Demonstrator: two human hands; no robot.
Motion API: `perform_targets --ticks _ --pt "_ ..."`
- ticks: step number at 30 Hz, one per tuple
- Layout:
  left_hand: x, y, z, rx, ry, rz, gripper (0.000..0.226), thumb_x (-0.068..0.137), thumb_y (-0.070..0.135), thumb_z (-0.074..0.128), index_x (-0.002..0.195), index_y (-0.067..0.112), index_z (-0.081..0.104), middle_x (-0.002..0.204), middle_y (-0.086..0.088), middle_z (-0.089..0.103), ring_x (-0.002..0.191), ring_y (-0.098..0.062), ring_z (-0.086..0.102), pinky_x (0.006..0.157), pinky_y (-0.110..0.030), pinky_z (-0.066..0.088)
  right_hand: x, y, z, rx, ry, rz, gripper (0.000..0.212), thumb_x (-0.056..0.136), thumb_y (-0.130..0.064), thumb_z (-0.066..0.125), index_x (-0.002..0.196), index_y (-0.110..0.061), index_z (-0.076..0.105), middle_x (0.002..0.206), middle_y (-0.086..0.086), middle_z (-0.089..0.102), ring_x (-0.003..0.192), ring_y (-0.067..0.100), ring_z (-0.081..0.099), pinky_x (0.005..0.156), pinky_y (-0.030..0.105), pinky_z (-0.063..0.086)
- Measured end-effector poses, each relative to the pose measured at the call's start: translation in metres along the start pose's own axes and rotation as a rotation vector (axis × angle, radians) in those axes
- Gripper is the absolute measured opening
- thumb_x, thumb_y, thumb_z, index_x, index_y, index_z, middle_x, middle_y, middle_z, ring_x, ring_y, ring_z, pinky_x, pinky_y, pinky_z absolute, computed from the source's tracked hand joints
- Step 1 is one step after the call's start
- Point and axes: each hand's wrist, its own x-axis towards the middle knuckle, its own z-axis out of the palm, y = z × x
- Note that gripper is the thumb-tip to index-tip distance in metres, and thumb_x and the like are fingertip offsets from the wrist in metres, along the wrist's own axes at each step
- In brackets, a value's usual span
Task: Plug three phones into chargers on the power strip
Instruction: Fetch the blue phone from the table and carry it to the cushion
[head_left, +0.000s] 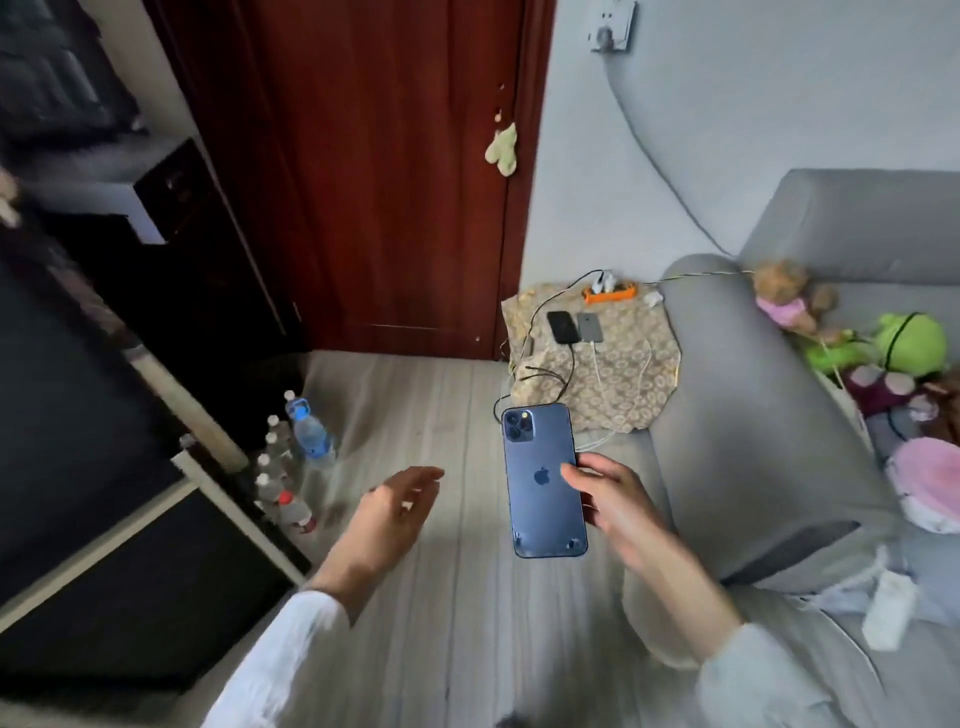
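Note:
My right hand (613, 499) holds a blue phone (543, 480) upright, its back and camera facing me, above the floor. To its left my left hand (397, 512) hovers open and holds nothing. Farther off, an orange power strip (610, 292) with white chargers lies on a patterned cloth (623, 374) beside the sofa. In front of the strip a black phone (562, 327) and a grey phone (590, 327) lie side by side, each with a cable at its near end. A loose white cable (644, 369) trails over the cloth.
A grey sofa (753, 415) with plush toys (909, 345) fills the right side. Several water bottles (291, 467) stand on the floor at the left by a dark cabinet (104, 415). A red-brown door (389, 171) is behind. A wall socket (613, 26) feeds a grey cord.

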Motion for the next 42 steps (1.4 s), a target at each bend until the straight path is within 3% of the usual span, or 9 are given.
perform_targets --ticks 6,11,15,23,27,30,34,37,42 --pt "0.132 0.035 0.043 -0.008 -0.069 -0.022 0.022 0.091 0.010 0.051 0.109 0.009 0.063 0.106 -0.007 0.068 0.098 -0.023 0.064 0.087 -0.028 0.048 0.117 -0.053 -0.065 0.034 0.075 0.022 0.011 0.087 -0.007 0.057 0.094 -0.011 0.064 0.092 0.006 0.067 0.077 0.019 0.062 0.064 0.027 0.047" --pt "0.261 0.052 0.066 0.023 -0.086 0.001 0.022 0.090 0.014 0.053 0.110 0.010 0.063 0.107 -0.007 0.068 0.098 -0.021 0.065 0.088 -0.028 0.048 0.226 -0.086 -0.100 0.022 0.120 0.043 0.013 0.087 -0.007 0.057 0.084 -0.016 0.065 0.082 0.000 0.068 0.071 0.015 0.064 0.055 0.022 0.048" --pt "0.367 0.060 0.096 0.045 -0.116 -0.010 0.023 0.091 0.018 0.053 0.111 0.014 0.062 0.107 -0.004 0.069 0.096 -0.019 0.065 0.084 -0.022 0.044 0.315 -0.105 -0.127 0.019 0.185 0.090 0.011 0.086 -0.007 0.058 0.094 -0.009 0.065 0.087 0.006 0.068 0.075 0.020 0.064 0.062 0.027 0.049" --pt "0.512 0.084 0.168 0.073 -0.319 -0.056 0.024 0.092 0.019 0.051 0.113 0.014 0.061 0.111 -0.003 0.067 0.093 -0.014 0.063 0.079 -0.015 0.041 0.454 -0.140 -0.196 0.016 0.259 0.213 0.012 0.088 -0.007 0.055 0.088 -0.016 0.064 0.089 0.006 0.068 0.078 0.024 0.064 0.066 0.031 0.050" --pt "0.577 0.087 0.198 0.102 -0.293 -0.114 0.024 0.091 0.018 0.052 0.112 0.012 0.061 0.110 -0.006 0.067 0.090 -0.015 0.062 0.073 -0.013 0.037 0.522 -0.147 -0.230 0.007 0.251 0.257 0.011 0.089 -0.006 0.055 0.095 -0.009 0.064 0.087 0.006 0.067 0.077 0.024 0.062 0.067 0.032 0.049" --pt "0.626 0.089 0.232 0.121 -0.265 -0.187 0.023 0.091 0.018 0.052 0.112 0.014 0.061 0.109 -0.005 0.068 0.087 -0.012 0.060 0.071 -0.011 0.033 0.582 -0.149 -0.261 0.012 0.219 0.308 0.014 0.089 -0.006 0.055 0.102 -0.008 0.060 0.097 0.010 0.065 0.085 0.028 0.061 0.072 0.035 0.048" --pt "0.680 0.089 0.292 0.125 -0.285 -0.333 0.027 0.091 0.017 0.049 0.117 0.012 0.057 0.115 -0.008 0.065 0.105 -0.022 0.060 0.089 -0.023 0.039 0.662 -0.146 -0.305 -0.006 0.173 0.395 0.018 0.090 -0.005 0.053 0.107 -0.006 0.058 0.103 0.014 0.063 0.088 0.029 0.059 0.078 0.037 0.047" --pt "0.712 0.088 0.344 0.118 -0.392 -0.464 0.036 0.093 0.020 0.047 0.127 0.012 0.049 0.129 -0.012 0.056 0.117 -0.025 0.052 0.101 -0.031 0.037 0.713 -0.133 -0.334 -0.021 0.176 0.496 0.026 0.089 -0.004 0.055 0.114 -0.004 0.055 0.110 0.016 0.062 0.094 0.030 0.058 0.083 0.039 0.045" --pt "0.781 0.053 0.435 0.277 -0.473 -0.525 0.054 0.093 0.029 0.046 0.142 0.020 0.027 0.154 -0.008 0.018 0.143 -0.027 0.010 0.116 -0.041 0.013 0.824 -0.076 -0.364 -0.026 0.193 0.671 0.020 0.087 -0.006 0.059 0.106 -0.012 0.057 0.116 0.017 0.061 0.106 0.034 0.057 0.091 0.042 0.045"
